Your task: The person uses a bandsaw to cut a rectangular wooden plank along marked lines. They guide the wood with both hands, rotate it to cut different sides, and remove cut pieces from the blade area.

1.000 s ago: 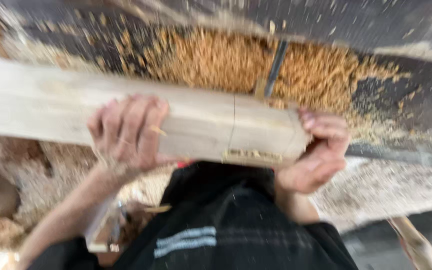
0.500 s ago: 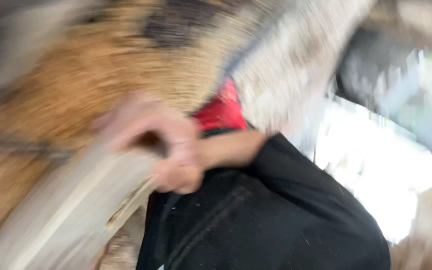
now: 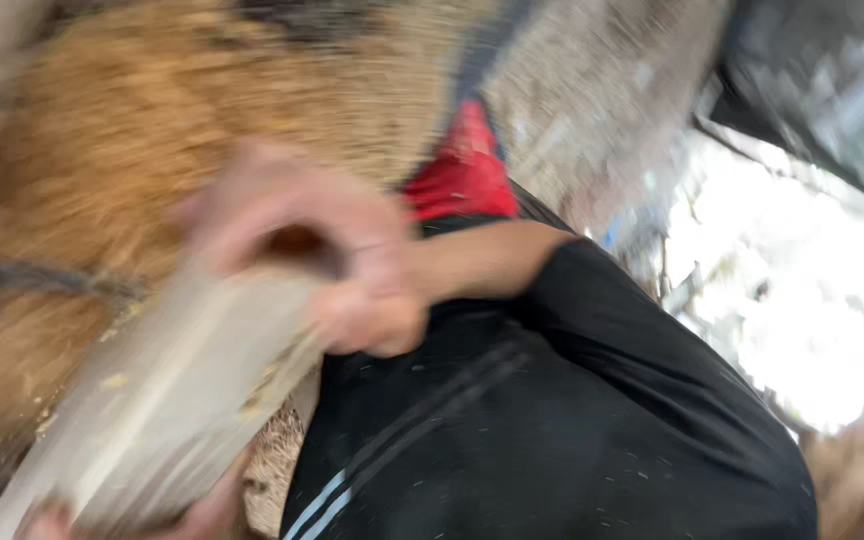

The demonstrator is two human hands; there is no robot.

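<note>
The picture is very blurred, so small details are hard to read. The fingers of the right hand (image 3: 322,250) are curled together over the upper end of a pale wooden plank (image 3: 167,400), and the thumb side seems to press on its edge; the grip looks closed around the wood, though the blur hides the single fingertips. The bare forearm goes from this hand to the right, into a black sleeve (image 3: 652,330).

The left hand (image 3: 197,518) shows only partly, at the near bottom edge of the view, under the lower end of the plank. It touches the wood from below, but I cannot tell if its fingers are spread or closed, because most of them are hidden.

The plank lies tilted, from the near left corner up to the middle of the scene, in front of the person's body. It has small chips on its surface.

Behind the plank, on the far left, there is a big heap of yellow-brown sawdust (image 3: 152,130). Near the middle, the person wears black trousers (image 3: 512,440) with pale stripes, and something red (image 3: 467,170) shows above them. On the far right the ground is very bright and unclear.
</note>
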